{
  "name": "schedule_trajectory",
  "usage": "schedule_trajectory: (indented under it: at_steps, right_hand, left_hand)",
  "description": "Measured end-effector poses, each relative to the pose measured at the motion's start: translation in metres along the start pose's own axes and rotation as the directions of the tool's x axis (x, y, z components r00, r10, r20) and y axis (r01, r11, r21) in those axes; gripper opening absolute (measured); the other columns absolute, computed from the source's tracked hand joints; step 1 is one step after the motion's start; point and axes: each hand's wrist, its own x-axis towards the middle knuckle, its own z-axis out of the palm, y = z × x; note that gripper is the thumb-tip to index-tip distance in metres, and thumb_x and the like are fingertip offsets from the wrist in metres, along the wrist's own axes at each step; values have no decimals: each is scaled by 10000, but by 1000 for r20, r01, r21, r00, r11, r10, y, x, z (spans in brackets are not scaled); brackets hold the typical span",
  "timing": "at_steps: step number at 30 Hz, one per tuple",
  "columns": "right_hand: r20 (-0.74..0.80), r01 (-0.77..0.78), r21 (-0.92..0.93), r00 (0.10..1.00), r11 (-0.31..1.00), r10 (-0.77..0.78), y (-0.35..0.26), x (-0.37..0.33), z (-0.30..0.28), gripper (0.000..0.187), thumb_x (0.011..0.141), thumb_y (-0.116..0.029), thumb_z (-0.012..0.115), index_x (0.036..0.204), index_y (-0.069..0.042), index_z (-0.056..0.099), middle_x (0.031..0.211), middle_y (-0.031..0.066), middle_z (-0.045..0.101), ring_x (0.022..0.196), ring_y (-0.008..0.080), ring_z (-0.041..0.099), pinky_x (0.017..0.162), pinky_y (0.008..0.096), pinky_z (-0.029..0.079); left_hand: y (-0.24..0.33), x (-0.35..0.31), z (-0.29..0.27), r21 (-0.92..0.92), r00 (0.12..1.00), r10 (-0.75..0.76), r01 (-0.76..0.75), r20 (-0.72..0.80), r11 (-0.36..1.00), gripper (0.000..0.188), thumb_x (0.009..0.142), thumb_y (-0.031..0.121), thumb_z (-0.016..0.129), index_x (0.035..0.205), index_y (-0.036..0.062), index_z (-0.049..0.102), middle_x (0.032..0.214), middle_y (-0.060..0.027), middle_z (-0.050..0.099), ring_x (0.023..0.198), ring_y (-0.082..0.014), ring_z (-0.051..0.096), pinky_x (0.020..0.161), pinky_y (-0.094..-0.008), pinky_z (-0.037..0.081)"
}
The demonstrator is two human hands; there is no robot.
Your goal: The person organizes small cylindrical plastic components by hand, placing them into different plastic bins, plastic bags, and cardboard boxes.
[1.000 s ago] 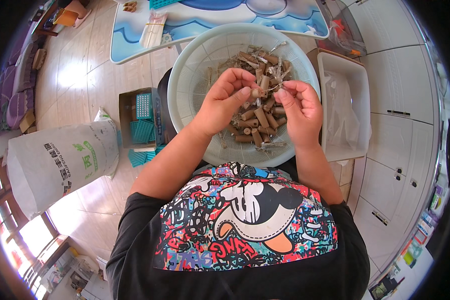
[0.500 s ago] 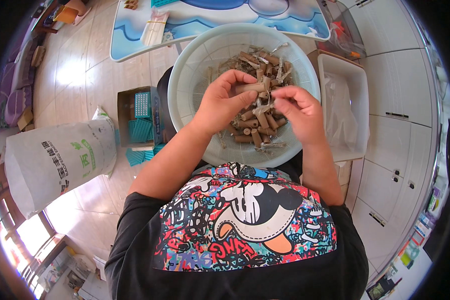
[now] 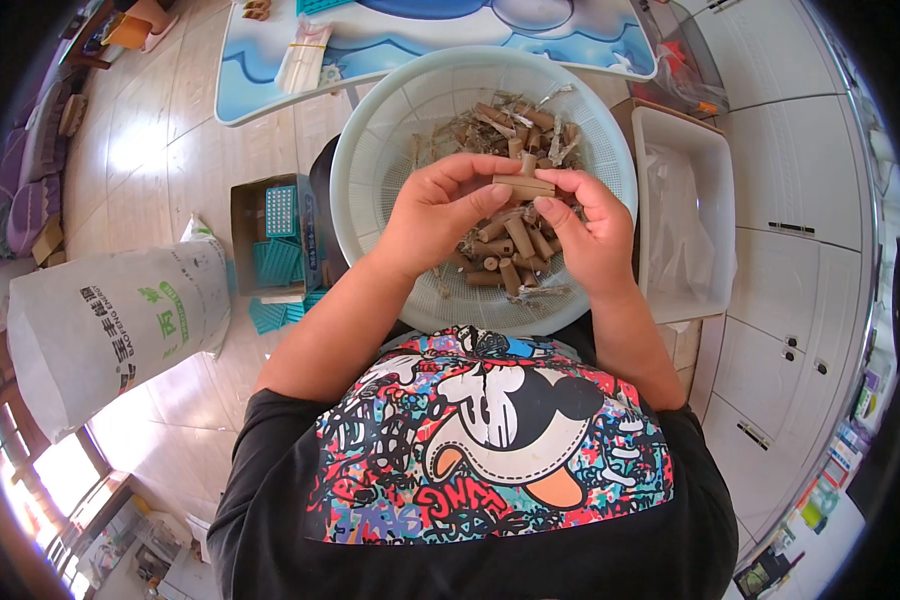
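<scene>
At far left, a white sack (image 3: 120,315) lies on its side, printed in black and green characters. Next, a cardboard box (image 3: 250,255), with print on its side, holds teal racks (image 3: 282,212); it stands beside the basket (image 3: 368,210), presumably for easy reach. The basket seems propped against the legs, which would steady it. Above its heap of brown rolls (image 3: 520,237), the left hand (image 3: 432,212), thumb and fingers nearly closed, pinches one end of a brown tube (image 3: 523,187); the right hand (image 3: 595,222) pinches the other, probably keeping it level. Rightmost, a white bin (image 3: 727,215) stands near the basket, no writing legible.
</scene>
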Motion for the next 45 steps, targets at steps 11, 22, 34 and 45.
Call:
schedule_trajectory:
  at_steps: [11, 22, 34, 45]
  right_hand:
    - [0, 55, 5, 998, 998, -55, 14, 1, 8, 137, 776, -66, 619, 887, 7, 585, 740, 36, 569, 663, 90, 522, 604, 222, 425]
    - [-107, -258, 408, 939, 876, 327, 29, 3, 4, 200, 840, -102, 562, 1016, -7, 563, 852, 7, 576, 724, 62, 501, 670, 192, 418]
    - [539, -534, 836, 756, -126, 372, 40, 9, -12, 304, 880, -269, 497, 1037, -10, 522, 652, -46, 401, 607, 92, 365, 595, 224, 348]
    - [530, -561, 827, 803, 44, 272, 36, 6, -9, 310, 834, -241, 563, 1048, -20, 520, 744, -7, 474, 693, 121, 425, 664, 258, 371]
  left_hand:
    - [-11, -4, 2, 254, 984, 144, -114, -105, 960, 174, 844, 65, 547, 1004, 8, 586, 887, -32, 607, 805, -68, 546, 728, -202, 446]
    - [72, 27, -112, 964, 370, 906, 239, -205, 120, 373, 723, 227, 679, 1008, 33, 537, 1019, -121, 530, 977, -288, 477, 835, -372, 383]
    - [98, 44, -176, 880, 641, 666, 472, -383, 52, 270, 827, 299, 504, 996, 122, 618, 841, -54, 643, 813, -229, 601, 696, -356, 458]
    - [122, 23, -156, 801, 712, 586, 574, -386, -170, 420, 868, 189, 441, 1267, 108, 336, 892, -181, 616, 841, -365, 573, 703, -434, 451]
